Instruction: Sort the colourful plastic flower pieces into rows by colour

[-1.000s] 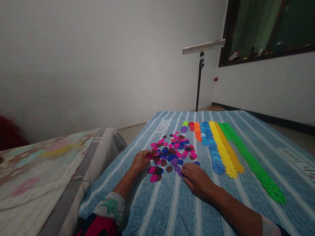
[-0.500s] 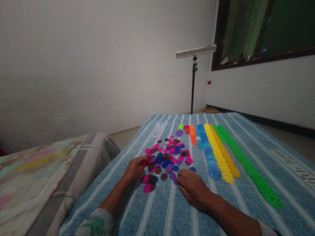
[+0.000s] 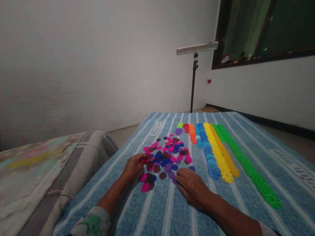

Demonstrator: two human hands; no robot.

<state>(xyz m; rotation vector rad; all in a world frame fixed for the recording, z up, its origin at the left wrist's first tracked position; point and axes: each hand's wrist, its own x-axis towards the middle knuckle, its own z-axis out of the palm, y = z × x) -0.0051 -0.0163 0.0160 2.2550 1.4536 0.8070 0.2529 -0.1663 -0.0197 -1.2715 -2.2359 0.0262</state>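
A loose pile of small flower-shaped plastic discs, pink, purple, blue and brown, lies on a blue striped cloth. My left hand rests at the pile's left edge, fingers curled on a pink disc. My right hand lies palm down at the pile's near right edge, fingertips pressed on a purple disc. To the right run sorted rows of discs: orange, blue, yellow, amber and green.
A folded patterned blanket lies to the left of the cloth. A light bar on a thin black stand stands behind the cloth near the corner. A dark-framed window is in the right wall.
The view has swung a little to the right and down. Both hands keep their places at the pile's edges, with the left fingers shifting slightly among the pink discs.
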